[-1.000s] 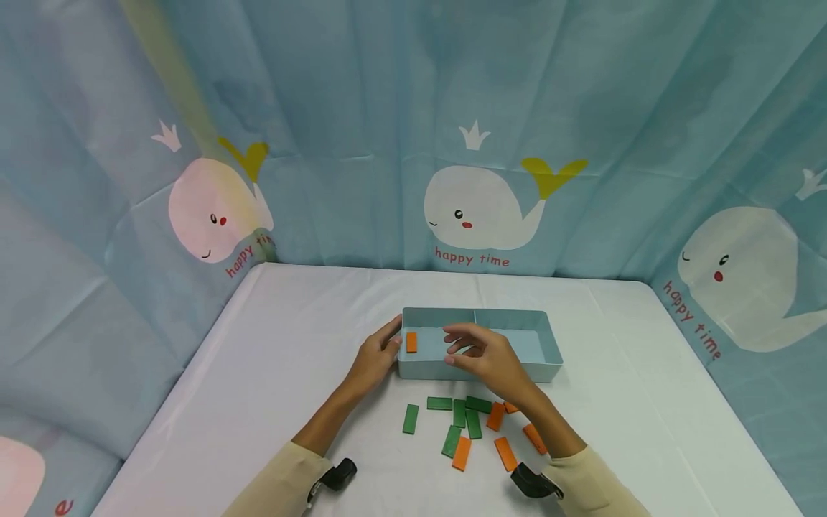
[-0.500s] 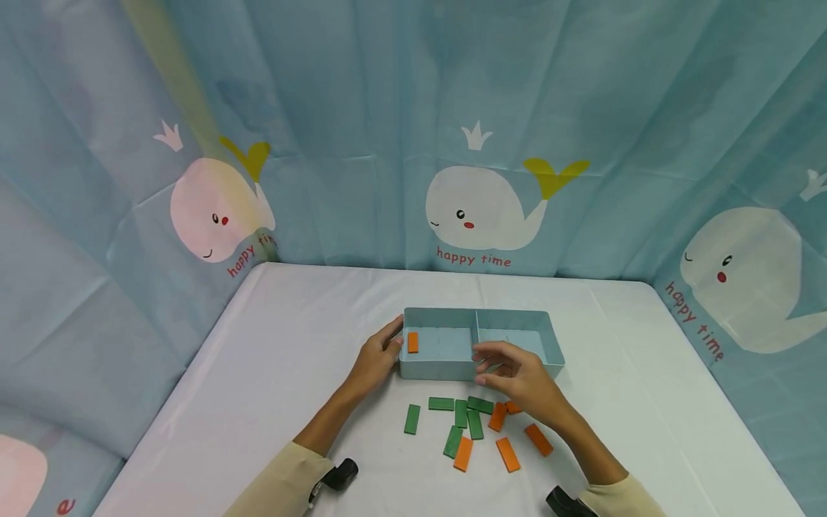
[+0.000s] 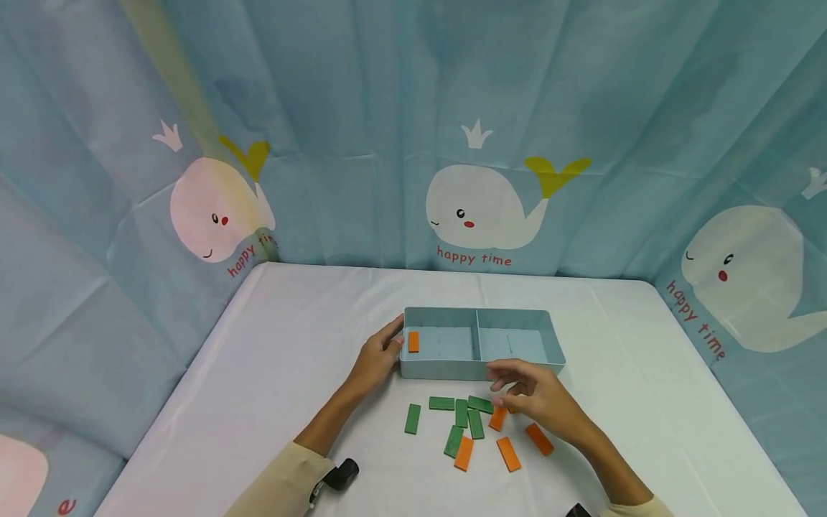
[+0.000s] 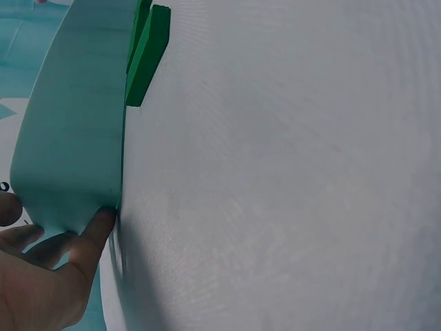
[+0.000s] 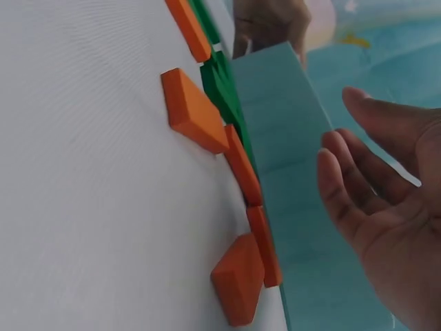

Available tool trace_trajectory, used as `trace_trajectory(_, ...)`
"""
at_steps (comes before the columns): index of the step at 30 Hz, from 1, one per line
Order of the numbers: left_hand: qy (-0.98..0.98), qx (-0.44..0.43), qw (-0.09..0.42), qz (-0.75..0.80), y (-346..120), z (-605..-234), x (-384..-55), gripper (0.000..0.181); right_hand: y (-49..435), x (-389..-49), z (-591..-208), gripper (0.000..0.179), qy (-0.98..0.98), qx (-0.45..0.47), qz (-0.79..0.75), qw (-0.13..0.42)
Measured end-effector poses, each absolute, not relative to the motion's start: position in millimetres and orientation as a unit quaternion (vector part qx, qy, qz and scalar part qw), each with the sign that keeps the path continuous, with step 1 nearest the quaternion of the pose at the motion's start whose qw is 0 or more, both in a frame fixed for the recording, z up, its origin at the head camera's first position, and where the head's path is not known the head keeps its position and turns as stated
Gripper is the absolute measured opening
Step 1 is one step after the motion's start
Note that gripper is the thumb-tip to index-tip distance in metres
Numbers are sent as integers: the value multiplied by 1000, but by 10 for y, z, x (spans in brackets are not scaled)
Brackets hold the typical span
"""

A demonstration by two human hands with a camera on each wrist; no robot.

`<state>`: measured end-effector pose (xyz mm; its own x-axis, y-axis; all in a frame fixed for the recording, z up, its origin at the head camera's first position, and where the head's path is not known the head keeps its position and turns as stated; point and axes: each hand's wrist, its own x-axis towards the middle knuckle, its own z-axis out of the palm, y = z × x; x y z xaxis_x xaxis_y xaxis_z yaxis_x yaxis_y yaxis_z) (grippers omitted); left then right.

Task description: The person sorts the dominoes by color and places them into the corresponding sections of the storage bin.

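Note:
A light blue-green box (image 3: 433,370) with a divider stands on the table, one orange block (image 3: 413,342) lying at the left end of its left compartment. My left hand (image 3: 375,362) rests against the box's left end, its thumb near the bottom front corner in the left wrist view. Over the box's front edge and the nearest orange blocks hovers my right hand (image 3: 533,391), fingers loosely bent and nothing between them. Below the box lie several flat green blocks (image 3: 412,418) and orange blocks (image 3: 508,454); my right hand partly hides some orange ones.
A white cloth (image 3: 310,316) covers the table. Behind and along the sides hangs a blue curtain (image 3: 349,208) printed with whales. Some green blocks (image 3: 475,424) lie close together in front of the box.
My right hand has moved from over the box's left compartment rightward and nearer, to above the orange blocks. The left hand has stayed at the box's end.

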<state>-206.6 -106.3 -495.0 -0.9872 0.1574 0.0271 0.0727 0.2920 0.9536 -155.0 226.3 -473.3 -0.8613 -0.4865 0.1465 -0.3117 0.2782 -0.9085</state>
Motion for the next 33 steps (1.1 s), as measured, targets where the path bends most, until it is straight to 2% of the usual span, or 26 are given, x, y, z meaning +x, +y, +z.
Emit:
trace_trajectory(17,799,72,29,597,-1066,-4962,-2074,53,2615,-1382,-4893,53,794,-213,-548,152)
trace_trajectory(25,800,75,26,595,-1064,-4953,-2087,53,2758,-1346,-4944,51,809,-207,-526,158)
trace_trajectory(33,801,74,27,593,-1066,-4963,-2077,53,2886,-1303,-4954,58,835,-199,-493,145)
